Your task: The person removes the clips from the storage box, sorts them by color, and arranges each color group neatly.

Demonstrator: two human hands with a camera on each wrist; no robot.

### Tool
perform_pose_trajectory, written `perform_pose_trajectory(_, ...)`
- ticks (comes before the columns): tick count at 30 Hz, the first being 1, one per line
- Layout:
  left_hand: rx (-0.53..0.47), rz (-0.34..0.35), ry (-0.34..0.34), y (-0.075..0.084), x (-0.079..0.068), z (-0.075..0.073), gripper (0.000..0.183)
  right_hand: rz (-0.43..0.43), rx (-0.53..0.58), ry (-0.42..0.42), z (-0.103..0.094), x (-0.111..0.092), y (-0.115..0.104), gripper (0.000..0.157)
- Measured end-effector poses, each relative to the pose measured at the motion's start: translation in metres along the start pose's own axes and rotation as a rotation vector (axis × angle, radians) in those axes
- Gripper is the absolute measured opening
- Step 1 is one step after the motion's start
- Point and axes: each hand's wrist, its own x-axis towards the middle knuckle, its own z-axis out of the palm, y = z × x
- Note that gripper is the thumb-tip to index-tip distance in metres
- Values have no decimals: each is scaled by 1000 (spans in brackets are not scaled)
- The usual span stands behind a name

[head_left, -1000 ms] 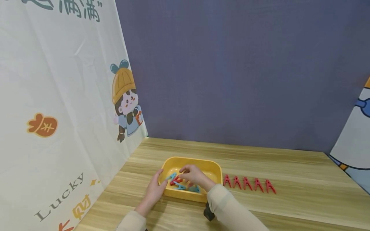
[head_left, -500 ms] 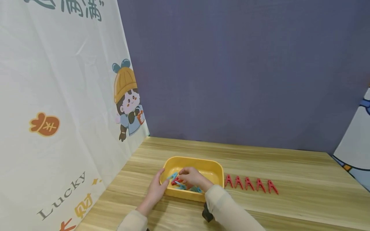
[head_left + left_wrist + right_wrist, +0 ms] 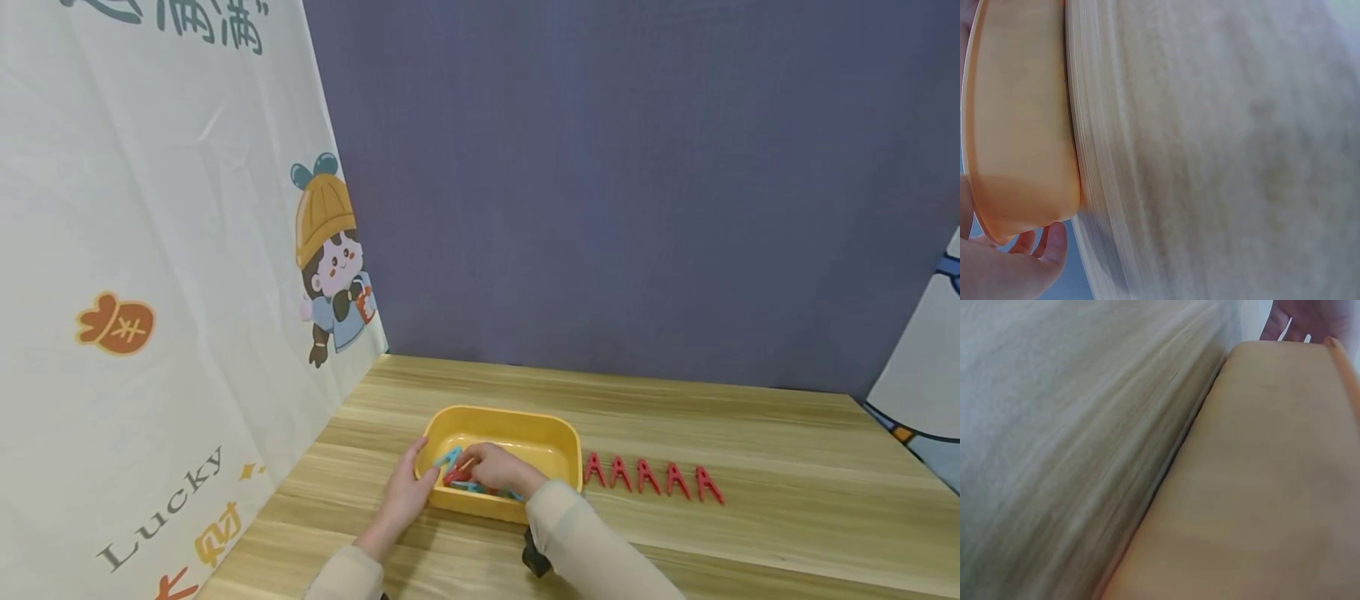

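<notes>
A yellow plastic bin [image 3: 525, 508] stands on the table with several clothespins in it. My left hand [image 3: 405, 498] grips its left end, thumb at the rim and fingers along the outer wall, as the left wrist view shows. Inside the bin my right hand [image 3: 491, 467] reaches down with bent fingers and pinches a red clothespin [image 3: 452, 476]. Beside it lie a light blue clothespin [image 3: 450, 457] and another blue clothespin [image 3: 471, 487]. The hand hides part of the pile. In the right wrist view the bin's front wall [image 3: 1254, 475] blocks the right fingers.
Right of the bin several red clothespins [image 3: 647, 477] lie in a neat row on the wooden table [image 3: 787, 483]. A white printed curtain [image 3: 187, 250] borders the left side, and a dark blue-grey curtain [image 3: 600, 192] hangs behind the table.
My right hand has moved down and slightly left in the bin, its fingers now closing on the red clothespin. The left hand has stayed on the bin's end.
</notes>
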Motion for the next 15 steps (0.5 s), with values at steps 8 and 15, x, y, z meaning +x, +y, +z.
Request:
perform_pose_trajectory(8,-5,1,-1,0,0,0,49,-58,-79,-1,-2,-3,2,38)
perform_pose_trajectory(15,-2,-11,-5,0,0,1,50,-98,-116,22,-4,-7,5,24)
